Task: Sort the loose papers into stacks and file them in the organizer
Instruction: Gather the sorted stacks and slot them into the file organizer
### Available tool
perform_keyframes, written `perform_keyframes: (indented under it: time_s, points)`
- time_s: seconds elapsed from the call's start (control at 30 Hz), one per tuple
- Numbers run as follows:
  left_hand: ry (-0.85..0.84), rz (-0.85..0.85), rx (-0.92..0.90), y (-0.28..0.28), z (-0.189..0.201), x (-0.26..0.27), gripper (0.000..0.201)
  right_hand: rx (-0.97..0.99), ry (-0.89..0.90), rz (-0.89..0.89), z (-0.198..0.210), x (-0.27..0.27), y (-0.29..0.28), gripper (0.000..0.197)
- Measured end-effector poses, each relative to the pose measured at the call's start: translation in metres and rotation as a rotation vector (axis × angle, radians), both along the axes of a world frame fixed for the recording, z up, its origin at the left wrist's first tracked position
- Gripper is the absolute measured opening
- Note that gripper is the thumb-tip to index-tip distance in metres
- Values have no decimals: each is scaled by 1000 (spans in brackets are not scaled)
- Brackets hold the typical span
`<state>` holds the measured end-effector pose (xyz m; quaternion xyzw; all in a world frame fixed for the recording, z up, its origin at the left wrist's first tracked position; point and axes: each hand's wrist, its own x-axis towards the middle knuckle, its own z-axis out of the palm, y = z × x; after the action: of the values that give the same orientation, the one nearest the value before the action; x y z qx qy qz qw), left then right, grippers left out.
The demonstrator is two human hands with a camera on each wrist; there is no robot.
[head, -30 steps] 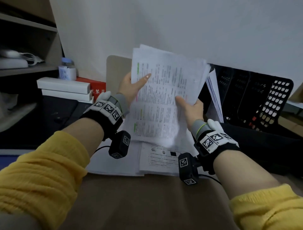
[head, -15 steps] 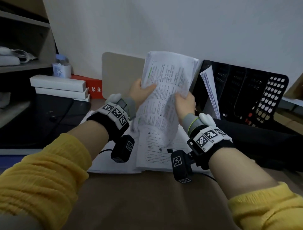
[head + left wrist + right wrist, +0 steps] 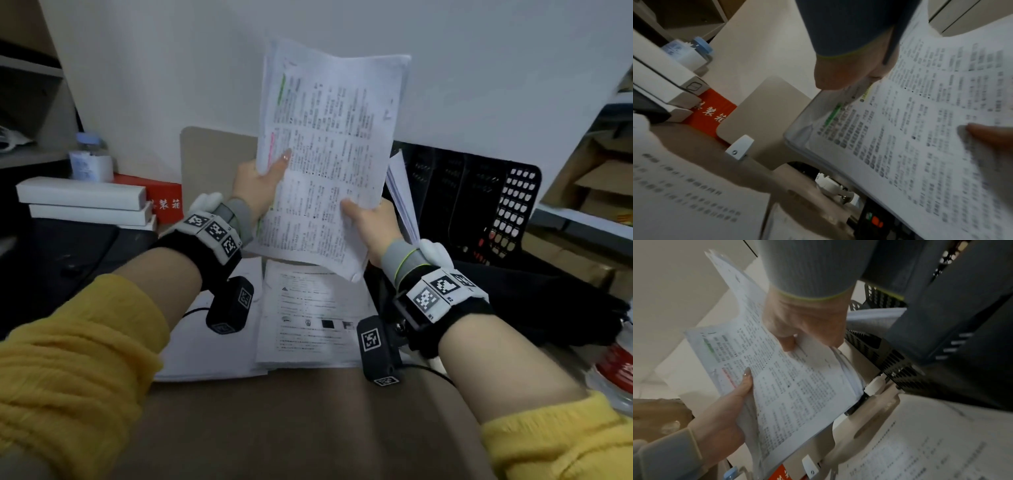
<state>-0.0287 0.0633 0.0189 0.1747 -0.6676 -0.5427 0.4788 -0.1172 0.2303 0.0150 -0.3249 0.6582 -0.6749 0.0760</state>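
Desk [image 3: 212, 428]: papers [image 3: 308, 325] lie flat.
Stack [image 3: 325, 154]: above papers, left hand [image 3: 255, 186] and right hand [image 3: 371, 222] grasping it.
Organizer [image 3: 479, 202]: right of stack.

The held sheaf of papers [image 3: 325, 164] hides both hands' fingers behind it and part of the organizer [image 3: 479, 202]. Its print is too blurred to read. The red-labelled bottle [image 3: 616, 366] right of the organizer is cut off.

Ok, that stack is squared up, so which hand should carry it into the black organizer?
Probably the right hand: it grips the paper stack at the edge nearest the organizer, which stands on its side. The left hand holds the far edge.
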Motion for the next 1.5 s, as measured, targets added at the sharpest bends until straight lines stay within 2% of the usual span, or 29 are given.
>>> perform_keyframes:
  time_s: [0.17,0.23,0.3,0.37,0.4,0.5,0.63,0.77,0.97,1.1,1.2,1.27,1.37,1.4,1.5]
  points:
    - [140,19,-68,31,30,-16,43,-82,105,-151,18,-6,27,24]
    - [184,-17,-103,50,42,-28,60,-143,109,-208,25,-10,40,17]
    - [108,14,-216,73,54,-39,78,-199,140,-288,35,-14,58,8]
    - [24,-14,-278,98,65,-47,81,-236,181,-372,43,-15,70,15]
    - [13,-86,-286,115,71,-52,81,-257,213,-431,47,-15,78,19]
    - [13,-385,-234,167,86,-61,84,-284,278,-571,58,-18,100,15]
    - [-32,-718,-123,219,95,-66,68,-333,322,-618,59,-17,120,23]
    - [-53,-821,-58,251,92,-80,67,-300,344,-659,50,-26,140,25]
    - [-77,-939,45,260,69,-120,82,-219,346,-677,31,-63,157,25]
    - [-70,-911,97,249,56,-146,92,-123,333,-621,21,-97,148,22]
    - [-47,-869,133,234,55,-167,82,-87,307,-595,20,-124,133,19]
    - [-40,-846,140,228,55,-176,83,-53,312,-595,21,-131,126,31]
    - [-25,-813,178,218,58,-193,112,-40,323,-567,28,-143,115,42]
    - [-14,-811,194,213,59,-199,115,-30,326,-563,30,-149,109,42]
    - [-11,-772,246,199,55,-219,95,20,285,-523,29,-167,89,36]
